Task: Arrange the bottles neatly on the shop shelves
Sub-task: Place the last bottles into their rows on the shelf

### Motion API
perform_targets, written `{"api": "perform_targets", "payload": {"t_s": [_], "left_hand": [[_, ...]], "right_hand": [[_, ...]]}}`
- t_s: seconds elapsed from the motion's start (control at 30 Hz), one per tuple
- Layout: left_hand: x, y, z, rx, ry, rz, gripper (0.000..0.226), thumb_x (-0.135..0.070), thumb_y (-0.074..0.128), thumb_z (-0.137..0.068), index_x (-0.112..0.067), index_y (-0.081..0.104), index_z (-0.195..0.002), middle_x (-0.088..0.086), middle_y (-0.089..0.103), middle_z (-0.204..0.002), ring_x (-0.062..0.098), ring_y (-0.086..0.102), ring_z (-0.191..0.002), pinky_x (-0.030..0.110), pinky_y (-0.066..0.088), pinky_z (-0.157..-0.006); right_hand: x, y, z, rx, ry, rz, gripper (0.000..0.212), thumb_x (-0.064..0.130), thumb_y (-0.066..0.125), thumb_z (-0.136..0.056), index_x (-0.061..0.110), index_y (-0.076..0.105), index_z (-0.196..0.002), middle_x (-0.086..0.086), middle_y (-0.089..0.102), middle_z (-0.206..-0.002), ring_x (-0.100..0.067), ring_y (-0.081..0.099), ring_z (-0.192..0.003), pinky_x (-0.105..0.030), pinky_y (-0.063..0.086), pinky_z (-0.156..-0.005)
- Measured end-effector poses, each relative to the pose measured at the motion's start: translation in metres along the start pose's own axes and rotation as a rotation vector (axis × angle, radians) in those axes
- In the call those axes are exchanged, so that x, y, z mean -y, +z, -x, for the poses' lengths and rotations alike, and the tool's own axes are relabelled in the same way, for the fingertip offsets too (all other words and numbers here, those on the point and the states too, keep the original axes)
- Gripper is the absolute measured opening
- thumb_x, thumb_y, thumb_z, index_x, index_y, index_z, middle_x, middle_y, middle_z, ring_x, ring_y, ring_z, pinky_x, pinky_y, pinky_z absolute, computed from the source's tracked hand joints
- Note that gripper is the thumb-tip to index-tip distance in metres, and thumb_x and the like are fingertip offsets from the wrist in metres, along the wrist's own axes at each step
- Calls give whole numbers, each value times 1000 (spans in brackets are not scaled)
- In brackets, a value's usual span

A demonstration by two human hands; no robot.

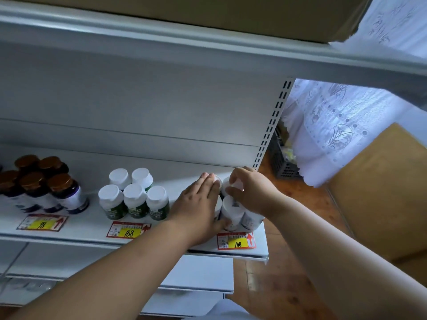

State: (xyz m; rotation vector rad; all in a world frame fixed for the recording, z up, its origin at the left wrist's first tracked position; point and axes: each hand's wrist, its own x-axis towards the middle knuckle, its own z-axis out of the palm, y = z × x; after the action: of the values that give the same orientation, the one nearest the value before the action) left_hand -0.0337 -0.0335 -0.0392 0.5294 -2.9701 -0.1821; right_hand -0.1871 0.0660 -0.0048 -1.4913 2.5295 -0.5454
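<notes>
Head view showed both hands working on one cluster of white bottles [231,212] at the right end of the shelf [92,227], above the price tag marked 108 [236,241]. The left hand [198,204] lay flat against the cluster's left side, its fingers straight and pressed together, thumb tucked along the front at the base of the bottles. The right hand [249,192] sat over the far right of the cluster with its fingers curled, pinching the cap of a rear bottle [227,182] from above. Just left of the left hand's fingers stood five green-labelled bottles [132,196] with white caps, packed in two tidy rows behind the tag reading 168 [128,230]; farther left again, the dark bottles [44,181] with brown caps were grouped the same way behind the tag reading 98 [41,224]. By that showing the task looked largely done on this shelf: two groups squared up, the third being nudged into line, with how many bottles it held hidden by the hands. Beyond the right hand's fingers a dark plastic crate [283,162] stood on the floor with something pale yellow in it, too small to identify; a closed cardboard box [381,192] stood near the right forearm, contents unseen.
</notes>
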Motion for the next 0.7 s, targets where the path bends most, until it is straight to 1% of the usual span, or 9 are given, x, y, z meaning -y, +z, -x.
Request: {"api": "perform_targets", "payload": {"t_s": [0.07,0.17,0.27,0.37,0.43,0.53,0.6,0.63,0.7], "left_hand": [[-1,0,0,-17,-1,-10,104,-75,13,-69,-15,6,-153,3,3,-163,18,-6,-149,33,9,-120],[-1,2,0,-26,0,-10,102,-73,11,-70,-15,8,-154,3,4,-163,18,-5,-149,33,7,-120],[0,2,-1,-38,0,-5,96,-73,19,-77,-16,8,-154,3,4,-163,19,-4,-149,33,7,-119],[-1,1,-2,-37,4,5,88,-66,37,-87,-16,9,-153,3,4,-163,20,-3,-149,34,6,-121],[0,0,-1,-45,16,18,88,-64,39,-88,-14,8,-153,4,3,-163,21,-3,-149,35,5,-121],[4,-3,1,-39,53,40,91,-68,36,-88,-14,5,-153,4,2,-163,21,-4,-149,37,3,-121],[10,-10,3,-53,77,62,92,-71,38,-86,-13,9,-153,5,8,-162,22,2,-149,35,4,-121],[12,-12,3,-72,78,92,93,-71,41,-84,-13,14,-151,6,14,-161,23,8,-149,35,7,-120],[20,-20,10,-139,121,126,88,-70,43,-82,-11,32,-146,9,34,-153,26,29,-142,35,19,-116]], "right_hand": [[2,5,5,-38,-18,18,27,39,56,-91,19,54,-108,-1,54,-110,-17,49,-80,-26,37,-67],[4,10,8,-65,-12,44,29,39,51,-94,16,51,-111,-5,53,-114,-18,47,-83,-28,40,-69],[6,10,7,-70,-6,67,30,41,51,-94,16,51,-110,-5,53,-113,-19,48,-83,-28,41,-70],[7,10,7,-93,18,83,28,42,49,-95,17,52,-108,-3,55,-110,-19,51,-84,-27,41,-69],[10,8,10,-110,65,85,26,41,45,-97,18,52,-108,-2,56,-110,-18,53,-85,-27,41,-69],[17,2,15,-144,113,96,26,38,44,-98,17,53,-111,-2,56,-113,-17,51,-85,-27,38,-70],[27,-5,22,-198,126,89,24,35,46,-98,17,55,-111,-2,56,-113,-16,48,-84,-25,34,-71],[30,-6,25,-235,115,87,23,33,48,-97,16,56,-110,-2,56,-112,-17,49,-86,-25,33,-72],[44,-8,35,-302,106,67,20,29,50,-96,15,57,-108,-3,57,-109,-22,53,-91,-25,32,-72]]}}
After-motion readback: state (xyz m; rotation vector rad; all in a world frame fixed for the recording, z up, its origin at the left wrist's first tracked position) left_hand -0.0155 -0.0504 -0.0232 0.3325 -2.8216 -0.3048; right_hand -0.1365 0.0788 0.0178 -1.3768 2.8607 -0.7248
